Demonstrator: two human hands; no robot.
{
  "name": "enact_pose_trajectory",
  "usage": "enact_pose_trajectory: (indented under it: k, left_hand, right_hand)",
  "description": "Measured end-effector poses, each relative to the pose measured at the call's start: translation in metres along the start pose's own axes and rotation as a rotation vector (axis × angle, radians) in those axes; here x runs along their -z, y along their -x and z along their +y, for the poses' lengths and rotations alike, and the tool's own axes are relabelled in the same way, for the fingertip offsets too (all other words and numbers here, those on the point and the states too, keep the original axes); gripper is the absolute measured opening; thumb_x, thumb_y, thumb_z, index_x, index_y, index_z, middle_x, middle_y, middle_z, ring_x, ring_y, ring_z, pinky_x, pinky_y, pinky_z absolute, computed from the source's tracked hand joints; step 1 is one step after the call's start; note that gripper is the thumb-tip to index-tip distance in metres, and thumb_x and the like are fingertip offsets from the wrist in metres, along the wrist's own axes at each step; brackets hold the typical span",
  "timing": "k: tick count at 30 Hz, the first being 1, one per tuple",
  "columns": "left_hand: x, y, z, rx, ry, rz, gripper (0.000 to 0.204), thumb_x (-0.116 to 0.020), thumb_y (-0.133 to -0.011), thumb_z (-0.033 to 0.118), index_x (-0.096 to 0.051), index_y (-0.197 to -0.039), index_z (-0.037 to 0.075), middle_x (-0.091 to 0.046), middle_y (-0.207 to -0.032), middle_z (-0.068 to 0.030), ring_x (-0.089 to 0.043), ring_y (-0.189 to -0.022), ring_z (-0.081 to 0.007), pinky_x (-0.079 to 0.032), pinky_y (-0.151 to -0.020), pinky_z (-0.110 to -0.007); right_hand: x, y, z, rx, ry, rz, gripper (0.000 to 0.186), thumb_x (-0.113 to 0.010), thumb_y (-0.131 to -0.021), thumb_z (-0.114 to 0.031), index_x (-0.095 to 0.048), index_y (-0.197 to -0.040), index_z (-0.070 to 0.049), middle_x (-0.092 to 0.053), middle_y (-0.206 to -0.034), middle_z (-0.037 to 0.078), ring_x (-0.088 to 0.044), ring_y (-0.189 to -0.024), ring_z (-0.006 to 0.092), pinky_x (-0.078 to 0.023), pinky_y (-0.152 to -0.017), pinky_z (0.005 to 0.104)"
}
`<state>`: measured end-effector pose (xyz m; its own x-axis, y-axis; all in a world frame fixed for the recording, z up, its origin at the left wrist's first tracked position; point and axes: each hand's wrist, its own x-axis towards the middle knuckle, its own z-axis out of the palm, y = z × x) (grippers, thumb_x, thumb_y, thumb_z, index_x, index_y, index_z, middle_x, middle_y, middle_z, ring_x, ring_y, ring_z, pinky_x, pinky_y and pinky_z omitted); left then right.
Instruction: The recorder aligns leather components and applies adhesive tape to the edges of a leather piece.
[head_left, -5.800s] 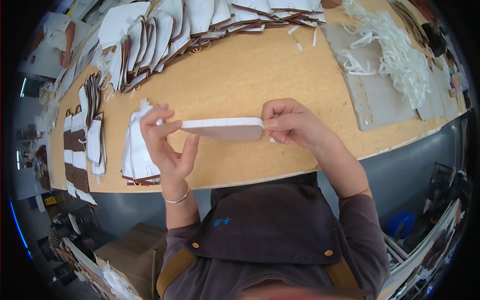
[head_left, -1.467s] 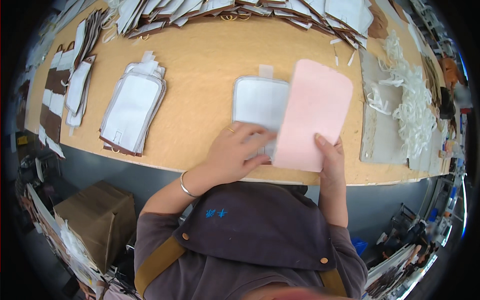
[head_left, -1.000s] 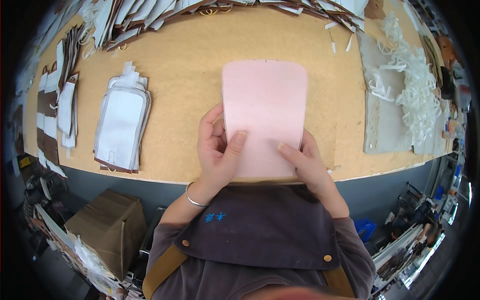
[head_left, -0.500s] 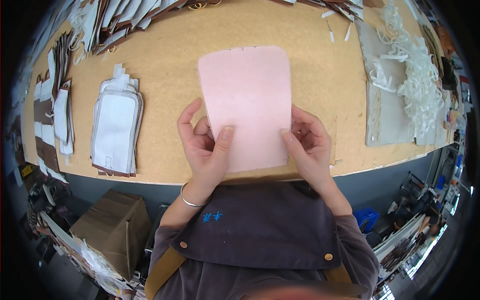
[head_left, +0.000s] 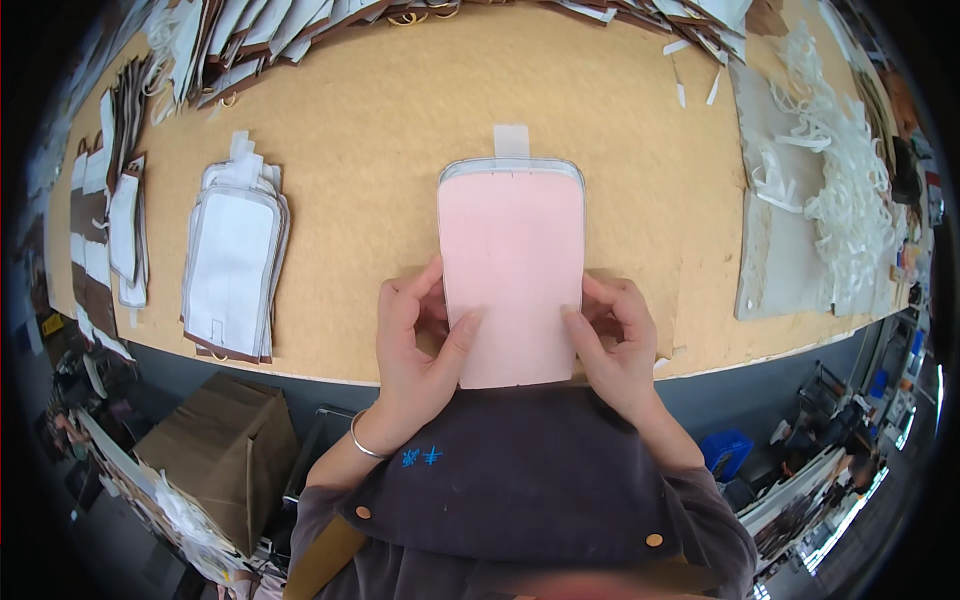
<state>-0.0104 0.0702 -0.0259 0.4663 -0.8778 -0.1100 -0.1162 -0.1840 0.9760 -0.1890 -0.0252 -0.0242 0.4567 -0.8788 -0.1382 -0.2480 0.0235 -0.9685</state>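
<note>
A pink, round-cornered panel (head_left: 513, 270) lies nearly level in front of me, between my two hands. My left hand (head_left: 422, 335) pinches its lower left edge, thumb on top and fingers curled beneath. On the opposite edge my right hand (head_left: 617, 335) grips it the same way. Past the panel's far edge shows the rim of a pale, grey-edged piece (head_left: 512, 164) of similar outline, with a whitish tab (head_left: 511, 140) sticking out beyond it. The rest of that piece is hidden under the pink panel. Whether my fingers also touch it, I cannot tell.
To the left lies a stack of white-faced panels (head_left: 233, 265) with brown edges. More brown and white pieces (head_left: 255, 40) are heaped at the back. On the right, white strips (head_left: 845, 225) tangle over a grey board (head_left: 760, 260). A brown box-shaped bag (head_left: 220, 440) stands below the table edge.
Both hands have brought the pink panel lower and closer to my body. The pale piece with the tab now shows beyond its far edge, where it was not visible before.
</note>
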Motion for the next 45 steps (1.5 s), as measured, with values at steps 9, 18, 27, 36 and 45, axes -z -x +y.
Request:
enact_pose_trajectory:
  k: [9,18,27,36,45]
  left_hand:
    - [0.0,-0.005,0.001,0.007,-0.134,-0.023,0.053,-0.066,-0.078,0.006,-0.043,-0.126,0.001,-0.04,-0.097,-0.0064,-0.043,-0.079,-0.0119,-0.043,-0.065,-0.021]
    - [-0.002,-0.015,0.0,-0.039,-0.231,-0.009,0.051,-0.068,-0.076,0.008,-0.047,-0.122,-0.002,-0.043,-0.094,-0.0081,-0.045,-0.077,-0.0132,-0.043,-0.061,-0.022]
    - [-0.002,-0.017,0.003,-0.006,-0.296,-0.001,0.051,-0.068,-0.075,0.009,-0.048,-0.12,-0.002,-0.045,-0.091,-0.009,-0.048,-0.072,-0.0138,-0.043,-0.056,-0.023]
    - [-0.003,-0.017,0.002,-0.035,-0.327,0.009,0.05,-0.069,-0.074,0.009,-0.05,-0.119,-0.001,-0.046,-0.09,-0.009,-0.05,-0.07,-0.0139,-0.044,-0.055,-0.023]
    - [-0.003,-0.016,0.0,-0.052,-0.355,0.023,0.049,-0.07,-0.073,0.008,-0.051,-0.117,-0.002,-0.047,-0.09,-0.0088,-0.051,-0.07,-0.0135,-0.044,-0.052,-0.022]
  right_hand:
    - [0.004,-0.008,0.002,-0.06,0.057,0.028,0.024,-0.064,-0.079,-0.001,-0.06,-0.103,0.002,-0.053,-0.087,0.006,-0.054,-0.062,0.0056,-0.043,-0.052,0.0163]
    - [0.004,-0.016,0.007,-0.009,0.105,0.051,0.022,-0.064,-0.078,0.001,-0.06,-0.099,0.003,-0.054,-0.086,0.007,-0.055,-0.061,0.0061,-0.044,-0.051,0.0162]
    - [0.002,-0.018,0.007,-0.018,0.147,0.053,0.021,-0.065,-0.076,0.001,-0.06,-0.097,0.004,-0.056,-0.087,0.008,-0.056,-0.062,0.0068,-0.045,-0.051,0.0168]
    - [0.001,-0.018,0.005,-0.011,0.171,0.055,0.021,-0.065,-0.076,0.001,-0.06,-0.096,0.004,-0.056,-0.089,0.009,-0.057,-0.063,0.0079,-0.047,-0.052,0.0173]
    - [0.001,-0.017,0.007,0.002,0.178,0.058,0.021,-0.066,-0.076,0.0,-0.06,-0.096,0.004,-0.056,-0.088,0.009,-0.058,-0.064,0.0086,-0.047,-0.052,0.018]
